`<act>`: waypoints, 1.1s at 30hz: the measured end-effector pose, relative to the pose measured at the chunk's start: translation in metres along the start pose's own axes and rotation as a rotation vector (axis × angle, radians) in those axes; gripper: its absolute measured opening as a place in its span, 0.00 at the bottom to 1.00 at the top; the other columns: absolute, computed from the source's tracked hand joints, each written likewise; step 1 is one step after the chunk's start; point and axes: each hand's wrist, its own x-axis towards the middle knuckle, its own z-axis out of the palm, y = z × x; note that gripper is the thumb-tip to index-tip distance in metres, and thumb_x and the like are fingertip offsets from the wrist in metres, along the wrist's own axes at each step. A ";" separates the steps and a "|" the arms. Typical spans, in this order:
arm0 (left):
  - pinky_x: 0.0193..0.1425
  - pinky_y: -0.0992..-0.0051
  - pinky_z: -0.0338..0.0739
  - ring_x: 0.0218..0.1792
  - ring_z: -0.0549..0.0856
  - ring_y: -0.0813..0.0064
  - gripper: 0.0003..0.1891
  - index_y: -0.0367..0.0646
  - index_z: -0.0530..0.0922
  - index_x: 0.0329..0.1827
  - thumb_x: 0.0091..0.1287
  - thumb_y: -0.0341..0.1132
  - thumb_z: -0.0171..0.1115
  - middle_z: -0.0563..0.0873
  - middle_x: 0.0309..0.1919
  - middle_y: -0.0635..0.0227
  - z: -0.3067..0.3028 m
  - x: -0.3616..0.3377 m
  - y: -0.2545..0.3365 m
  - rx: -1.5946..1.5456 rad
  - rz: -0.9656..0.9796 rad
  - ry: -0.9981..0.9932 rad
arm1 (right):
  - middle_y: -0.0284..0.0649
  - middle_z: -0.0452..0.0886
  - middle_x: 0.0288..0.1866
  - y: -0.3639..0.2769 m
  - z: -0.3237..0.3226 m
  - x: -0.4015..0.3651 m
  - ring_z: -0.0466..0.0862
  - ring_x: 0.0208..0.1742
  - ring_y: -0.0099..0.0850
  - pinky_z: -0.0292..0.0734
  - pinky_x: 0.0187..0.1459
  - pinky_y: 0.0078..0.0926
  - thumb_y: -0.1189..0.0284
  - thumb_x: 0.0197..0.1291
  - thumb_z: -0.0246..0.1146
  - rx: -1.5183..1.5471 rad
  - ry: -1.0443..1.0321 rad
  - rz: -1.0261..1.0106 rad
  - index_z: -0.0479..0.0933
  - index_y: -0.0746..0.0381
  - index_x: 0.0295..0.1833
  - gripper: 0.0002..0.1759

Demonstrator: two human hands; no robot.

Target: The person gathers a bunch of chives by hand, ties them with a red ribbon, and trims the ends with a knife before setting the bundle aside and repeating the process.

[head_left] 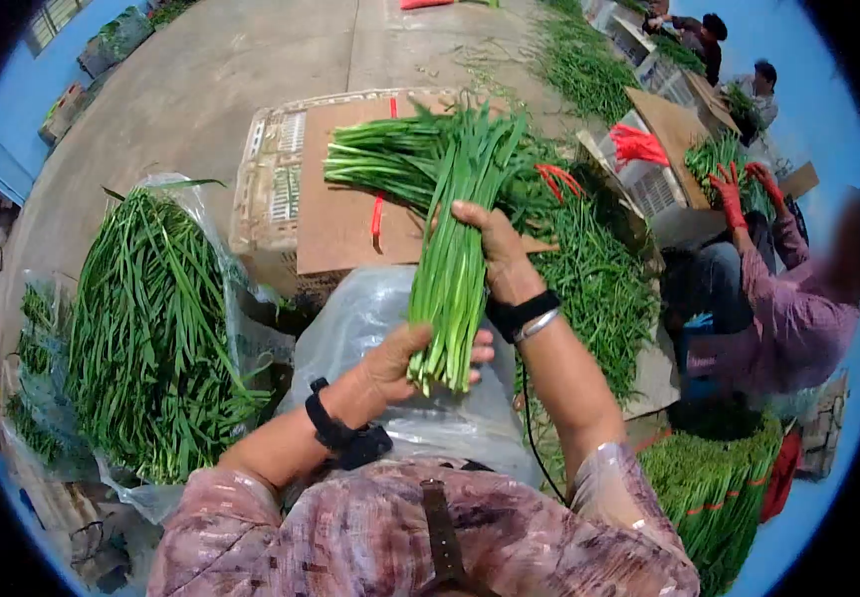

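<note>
A bunch of garlic chives (455,264) is held before my chest, leaves pointing away and pale stem ends towards me. My right hand (495,244) is closed round its middle, thumb across the front. Near the stem ends my left hand (400,360) cups the bunch from behind, fingertips showing at its right side. Beyond, another pile of garlic chives (380,154) lies sideways on a cardboard sheet (325,234), which rests on a white plastic crate (261,189). A red tie strip (378,214) lies on the cardboard beneath that pile.
Left stands a large heap of chives (146,338) in clear plastic. Loose greens (599,298) lie to the right, with red ties (557,181) on top. A co-worker in red gloves (729,194) sits at the right. Tied bunches (714,488) stand at lower right. Clear plastic sheeting (350,308) covers my lap.
</note>
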 end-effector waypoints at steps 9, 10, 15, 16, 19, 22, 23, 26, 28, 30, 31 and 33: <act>0.39 0.70 0.85 0.42 0.85 0.67 0.24 0.39 0.71 0.53 0.54 0.28 0.68 0.83 0.41 0.57 -0.011 0.008 0.019 0.167 0.037 0.128 | 0.45 0.83 0.38 0.014 -0.012 0.022 0.84 0.36 0.33 0.82 0.41 0.30 0.66 0.52 0.66 0.005 0.046 0.039 0.76 0.71 0.47 0.21; 0.40 0.69 0.85 0.42 0.85 0.66 0.23 0.38 0.71 0.53 0.54 0.28 0.68 0.82 0.41 0.58 -0.013 0.008 0.018 0.167 0.034 0.124 | 0.46 0.83 0.39 0.012 -0.013 0.022 0.84 0.37 0.33 0.82 0.42 0.30 0.65 0.53 0.66 0.017 0.038 0.051 0.75 0.71 0.48 0.22; 0.41 0.66 0.85 0.43 0.85 0.57 0.20 0.37 0.72 0.50 0.54 0.26 0.67 0.81 0.37 0.60 0.000 0.015 0.012 0.107 0.084 0.171 | 0.49 0.81 0.46 0.014 -0.026 0.029 0.84 0.44 0.36 0.81 0.48 0.31 0.61 0.55 0.66 0.080 -0.007 0.011 0.73 0.72 0.53 0.27; 0.41 0.65 0.85 0.43 0.85 0.55 0.20 0.37 0.72 0.50 0.54 0.26 0.66 0.81 0.36 0.61 0.003 0.016 0.013 0.097 0.090 0.167 | 0.49 0.81 0.47 0.013 -0.031 0.031 0.83 0.45 0.37 0.81 0.48 0.31 0.60 0.55 0.66 0.097 -0.031 0.019 0.72 0.72 0.54 0.29; 0.34 0.72 0.83 0.34 0.85 0.67 0.19 0.37 0.72 0.50 0.54 0.26 0.65 0.80 0.35 0.62 -0.006 0.022 0.018 0.169 0.101 0.149 | 0.48 0.79 0.51 0.005 -0.033 0.032 0.82 0.48 0.38 0.79 0.51 0.35 0.50 0.53 0.66 0.155 -0.048 0.020 0.70 0.70 0.57 0.37; 0.31 0.76 0.80 0.29 0.82 0.75 0.19 0.35 0.73 0.51 0.55 0.26 0.64 0.81 0.36 0.62 0.005 0.027 0.029 0.247 0.161 0.125 | 0.40 0.82 0.46 -0.031 -0.014 0.004 0.83 0.43 0.32 0.81 0.43 0.30 0.45 0.56 0.61 0.182 0.061 0.040 0.73 0.64 0.55 0.34; 0.33 0.76 0.80 0.31 0.82 0.75 0.21 0.35 0.72 0.53 0.55 0.27 0.64 0.81 0.39 0.60 0.000 0.030 0.033 0.295 0.167 0.141 | 0.41 0.82 0.48 -0.031 -0.032 0.004 0.82 0.45 0.33 0.80 0.45 0.32 0.38 0.52 0.59 0.057 0.072 -0.025 0.73 0.63 0.55 0.40; 0.35 0.76 0.80 0.32 0.81 0.75 0.22 0.35 0.69 0.57 0.59 0.28 0.61 0.82 0.45 0.56 -0.015 0.039 0.035 0.222 0.144 0.194 | 0.45 0.81 0.47 -0.029 -0.081 -0.004 0.83 0.45 0.32 0.79 0.38 0.30 0.46 0.59 0.58 0.061 0.025 0.101 0.72 0.66 0.56 0.34; 0.35 0.76 0.80 0.33 0.81 0.75 0.23 0.35 0.68 0.59 0.61 0.29 0.61 0.81 0.47 0.55 -0.033 0.046 0.034 0.083 0.108 0.187 | 0.45 0.82 0.43 -0.027 -0.087 -0.029 0.83 0.43 0.32 0.79 0.35 0.28 0.53 0.63 0.57 -0.199 0.208 0.182 0.72 0.67 0.56 0.29; 0.38 0.74 0.80 0.36 0.81 0.74 0.24 0.35 0.64 0.63 0.64 0.31 0.58 0.79 0.52 0.52 -0.049 0.050 0.027 -0.027 0.111 0.161 | 0.44 0.82 0.37 -0.029 -0.074 -0.057 0.84 0.37 0.30 0.77 0.33 0.22 0.65 0.64 0.58 -0.464 0.394 0.251 0.72 0.70 0.54 0.20; 0.39 0.73 0.80 0.37 0.81 0.73 0.25 0.35 0.64 0.63 0.64 0.31 0.58 0.78 0.53 0.51 -0.055 0.052 0.026 -0.075 0.099 0.149 | 0.44 0.82 0.37 -0.026 -0.080 -0.064 0.83 0.35 0.29 0.77 0.33 0.21 0.69 0.63 0.58 -0.592 0.408 0.223 0.72 0.71 0.53 0.18; 0.37 0.73 0.82 0.37 0.83 0.74 0.21 0.34 0.68 0.59 0.65 0.31 0.59 0.79 0.52 0.53 -0.050 0.053 0.026 -0.134 0.113 0.116 | 0.44 0.82 0.36 -0.023 -0.082 -0.072 0.82 0.32 0.27 0.77 0.32 0.19 0.73 0.62 0.58 -0.760 0.423 0.100 0.73 0.72 0.52 0.16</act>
